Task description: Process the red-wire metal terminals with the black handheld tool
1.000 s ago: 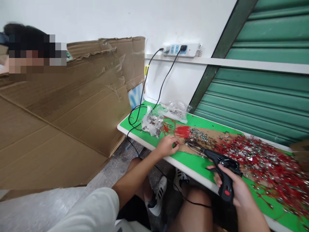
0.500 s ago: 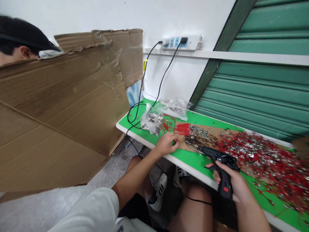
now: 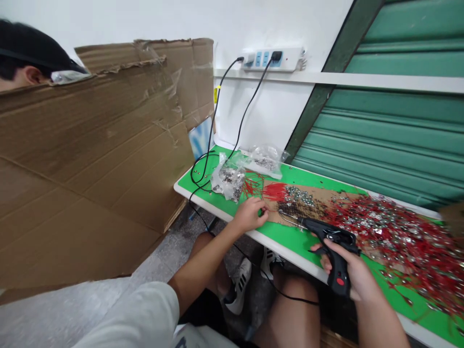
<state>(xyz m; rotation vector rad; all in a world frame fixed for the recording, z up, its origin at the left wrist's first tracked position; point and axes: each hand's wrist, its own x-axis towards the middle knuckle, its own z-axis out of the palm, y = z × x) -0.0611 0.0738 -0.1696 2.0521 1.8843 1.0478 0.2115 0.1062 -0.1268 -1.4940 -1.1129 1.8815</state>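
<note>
Two hands at a crowded worktop, with a tool held in the right

A tall brown cardboard sheet [image 3: 108,169] fills the left of the frame, and a ribbed green shutter [image 3: 391,130] slopes across the upper right. Between them, the green, white-edged worktop [image 3: 282,237] runs from the centre to the lower right corner. A broad pile of red leads and metal pieces [image 3: 398,241] covers its right end. At the upper left, another person [image 3: 32,48] shows partly above the cardboard sheet. A flat cardboard strip [image 3: 319,194] lies near the middle of the worktop, running under the left part of the pile.

Right of centre, a black gun-shaped tool [image 3: 339,266] tilts over the worktop's front edge, its thin metal tip pointing left over the strip; contact cannot be told. The right hand [image 3: 358,278] wraps its grip, fingers curled around it. At the centre, the left hand [image 3: 250,213] has thumb and forefinger drawn together beside the strip's left end; anything between them is too small to tell.

A white power strip [image 3: 288,59] sits on the wall, upper centre. Two clear plastic bags [image 3: 227,181] of small metal parts lie beyond the left hand. Smaller come a red bundle of leads [image 3: 274,191] and, right of it, dark little pieces [image 3: 304,211] on the strip
</note>
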